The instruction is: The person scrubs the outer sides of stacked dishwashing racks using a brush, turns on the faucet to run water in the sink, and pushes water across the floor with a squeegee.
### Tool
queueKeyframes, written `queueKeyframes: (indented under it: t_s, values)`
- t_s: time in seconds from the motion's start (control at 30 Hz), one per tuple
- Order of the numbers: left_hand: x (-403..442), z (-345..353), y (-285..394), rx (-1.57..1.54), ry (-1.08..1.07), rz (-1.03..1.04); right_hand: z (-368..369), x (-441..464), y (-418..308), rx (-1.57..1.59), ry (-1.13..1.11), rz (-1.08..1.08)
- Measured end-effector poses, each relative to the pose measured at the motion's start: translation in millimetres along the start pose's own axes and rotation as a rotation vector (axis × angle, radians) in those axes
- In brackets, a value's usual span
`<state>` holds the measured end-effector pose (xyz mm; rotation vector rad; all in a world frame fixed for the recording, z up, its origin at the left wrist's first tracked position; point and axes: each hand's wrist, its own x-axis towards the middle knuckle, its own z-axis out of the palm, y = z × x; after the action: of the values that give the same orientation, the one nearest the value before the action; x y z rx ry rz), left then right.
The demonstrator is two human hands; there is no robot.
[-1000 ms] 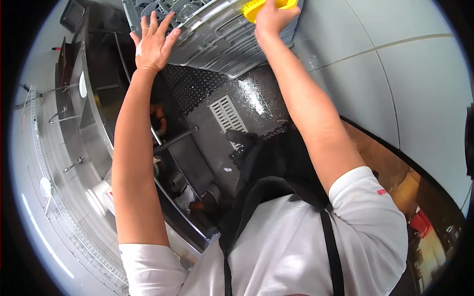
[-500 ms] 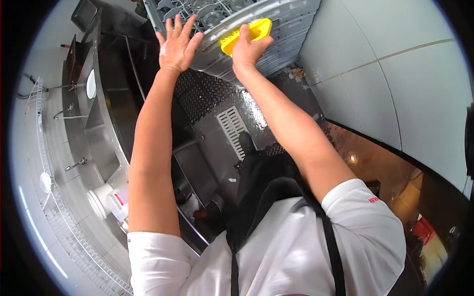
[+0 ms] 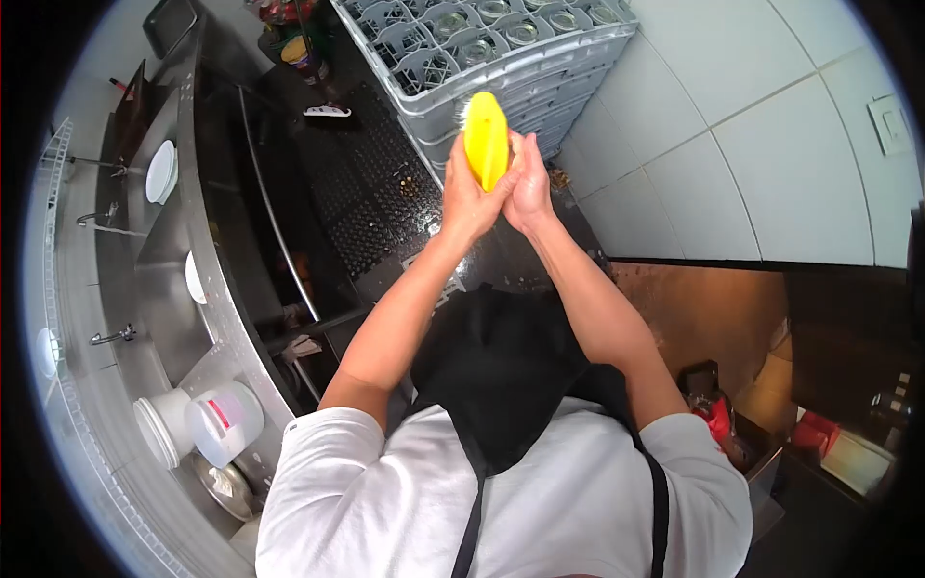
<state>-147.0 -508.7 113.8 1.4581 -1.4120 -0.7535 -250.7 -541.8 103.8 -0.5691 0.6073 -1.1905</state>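
A yellow scrub brush [image 3: 487, 143] stands upright between my two hands, its pale bristles showing along the left edge. My left hand [image 3: 466, 199] is closed round its lower left side. On the other side, my right hand [image 3: 528, 185] is closed against the brush, with some of its fingers hidden behind it. Just beyond the hands rises a stack of grey glass racks [image 3: 424, 123]. Its top rack holds several upturned drinking glasses [image 3: 521, 34] in separate compartments.
A steel sink counter [image 3: 226, 313] runs along the left, with white plates [image 3: 162, 173], taps and a white tub [image 3: 224, 424]. A black perforated mat [image 3: 371, 178] covers the wet floor. A tiled wall [image 3: 703, 169] stands on the right.
My left hand has left the rack's edge and closed on the brush. My right hand has drawn the brush back from the rack side. The view has shifted, showing more of the racks.
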Motion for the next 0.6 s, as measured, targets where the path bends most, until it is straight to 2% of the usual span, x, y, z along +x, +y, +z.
queueKeyframes:
  t_s: [0.03, 0.1, 0.13, 0.2, 0.27, 0.33, 0.47, 0.6]
  values:
    - [-1, -4, 6, -0.036, 0.041, -0.023, 0, -6, 0, -0.007, -0.046, 0.003]
    - [9, -22, 18, 0.060, -0.052, -0.107, -1, -12, -2, -0.045, -0.167, -0.004]
    - [14, -29, 18, 0.111, -0.099, -0.153, 0, -14, -5, -0.119, -0.160, 0.017]
    - [26, -29, -8, 0.306, 0.006, 0.085, 2, -13, -11, -0.268, -0.149, 0.055]
    - [37, -36, -23, 0.597, 0.152, 0.359, 0, -13, -9, -0.443, 0.036, 0.058]
    - [45, -52, -14, 0.729, 0.171, 0.404, 0, -19, -14, -0.592, 0.147, 0.040]
    - [58, -73, -5, 0.850, 0.121, 0.352, -23, -25, -20, -0.538, 0.297, -0.006]
    - [60, -66, -20, 0.821, 0.080, 0.326, -18, -28, -24, -0.589, 0.278, 0.080]
